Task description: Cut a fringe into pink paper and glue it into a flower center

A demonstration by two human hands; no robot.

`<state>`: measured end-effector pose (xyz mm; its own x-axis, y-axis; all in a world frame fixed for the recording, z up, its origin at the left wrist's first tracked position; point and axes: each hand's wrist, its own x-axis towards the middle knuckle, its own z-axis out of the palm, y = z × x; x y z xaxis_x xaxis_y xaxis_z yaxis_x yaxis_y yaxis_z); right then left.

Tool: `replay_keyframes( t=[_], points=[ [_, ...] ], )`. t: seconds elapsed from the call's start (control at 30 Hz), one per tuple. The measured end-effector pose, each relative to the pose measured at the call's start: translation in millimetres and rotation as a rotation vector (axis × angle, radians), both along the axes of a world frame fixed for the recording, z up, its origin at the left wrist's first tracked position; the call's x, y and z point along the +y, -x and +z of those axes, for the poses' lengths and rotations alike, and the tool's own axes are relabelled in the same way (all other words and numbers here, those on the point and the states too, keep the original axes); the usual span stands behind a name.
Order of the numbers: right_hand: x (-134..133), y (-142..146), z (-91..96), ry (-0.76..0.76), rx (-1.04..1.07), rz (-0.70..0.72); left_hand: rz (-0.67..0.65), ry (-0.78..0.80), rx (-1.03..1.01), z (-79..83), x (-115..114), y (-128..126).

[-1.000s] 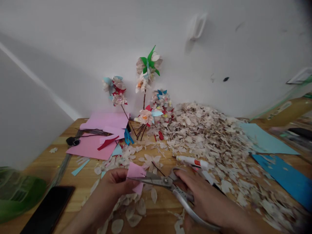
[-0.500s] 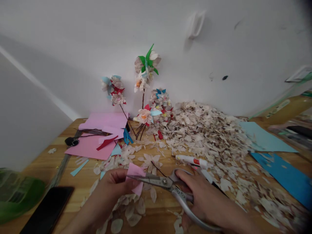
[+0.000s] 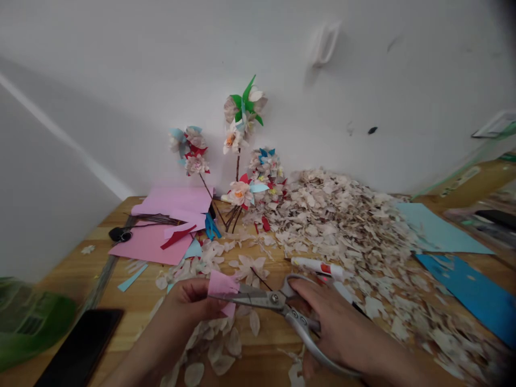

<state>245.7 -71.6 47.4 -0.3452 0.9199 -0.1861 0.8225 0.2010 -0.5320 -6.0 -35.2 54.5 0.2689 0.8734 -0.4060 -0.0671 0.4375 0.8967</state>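
White wall behind, a wooden table (image 3: pixel 100 239) pushed against it.

The left hand (image 3: pixel 192 302) is curled, thumb and fingers pinching a pink scrap (image 3: pixel 221 286). The right hand (image 3: pixel 342 328) is closed around the silver scissors (image 3: pixel 274 300), gripping the handles. The blades point left and meet the scrap's lower part; their gap is too small to judge. Loose paper petals (image 3: pixel 213 344) lie under both hands.

Just above the right hand is a white tube (image 3: pixel 316 267) with a red mark; any lettering is too small to read. Beyond it, a large heap of petals (image 3: pixel 342 226) rises against the wall. Paper flowers on dark stems (image 3: pixel 242 102) stand at the back, trimmed in green, blue and red. Pink sheets (image 3: pixel 169 201) lie left of them, and pale blue (image 3: pixel 439 231) and bright blue sheets (image 3: pixel 467 293) to the right. At the near left edge are a black phone (image 3: pixel 80 344) and a blurred green bag (image 3: pixel 32 322).
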Motion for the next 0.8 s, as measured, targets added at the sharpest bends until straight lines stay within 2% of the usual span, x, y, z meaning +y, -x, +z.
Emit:
replay_keyframes(
  t=[0.23, 0.6, 0.8],
  points=[
    [-1.0, 1.2, 0.4, 0.024, -0.013, -0.009, -0.009, -0.017, 0.008, 1.6, -1.1, -3.3],
    [-1.8, 1.2, 1.5, -0.041, -0.05, -0.042, -0.011, -0.021, -0.005, -3.4, -1.7, -2.6],
    [0.8, 1.3, -2.3, -0.057, -0.091, -0.053, 0.007, -0.014, -0.015, -0.4, -2.1, -5.6]
  ],
)
